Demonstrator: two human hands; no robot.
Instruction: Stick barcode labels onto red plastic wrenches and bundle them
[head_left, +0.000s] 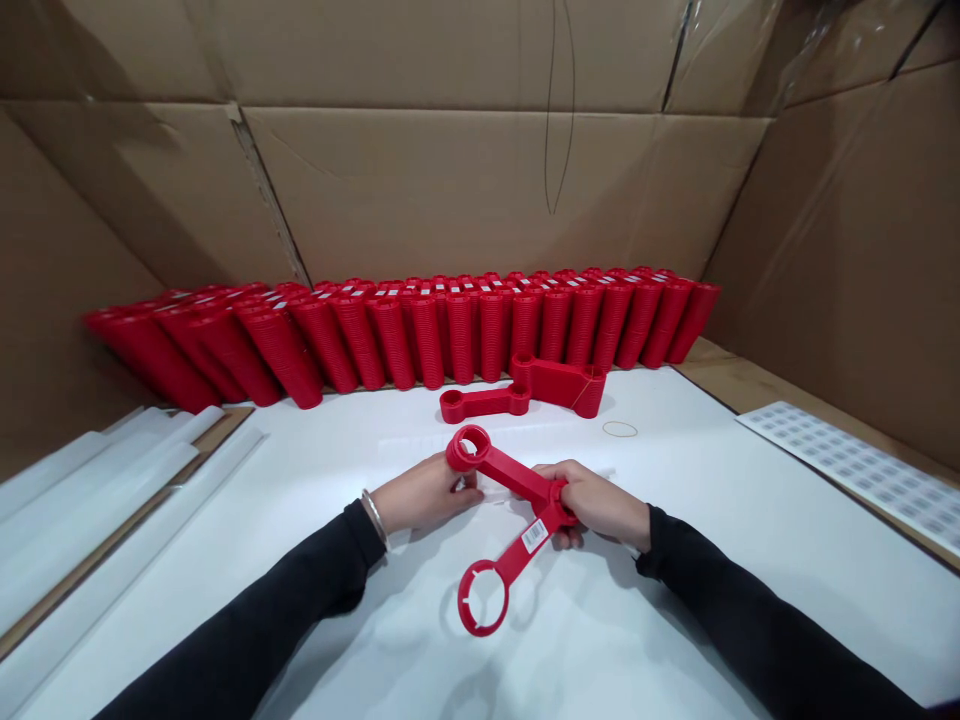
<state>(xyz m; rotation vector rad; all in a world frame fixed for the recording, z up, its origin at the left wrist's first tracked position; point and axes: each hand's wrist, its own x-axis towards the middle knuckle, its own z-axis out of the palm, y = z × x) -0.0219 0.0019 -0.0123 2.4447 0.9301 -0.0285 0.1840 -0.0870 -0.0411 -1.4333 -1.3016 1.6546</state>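
"Where's the red wrench (pixel 510 475) lying?"

"Mid-frame, its long axis slanting down to the right, from the left hand (pixel 420 495), curled round the ring end, to the right hand (pixel 596 505), closed on the far end."

"And the labelled arm (pixel 517 555)?"

"Angles down-left, its ring free."

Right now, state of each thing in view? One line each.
Left hand: gripping upper red plastic spanner near its ring.
Right hand: gripping where both spanners meet.
Lower red plastic spanner: barcode-labelled, ring end free of both hands.
Loose spanner: flat on white table.
Red stacks: tilted in a long row.
Rubber band: lying on table.
Label sheet: flat, right of table.
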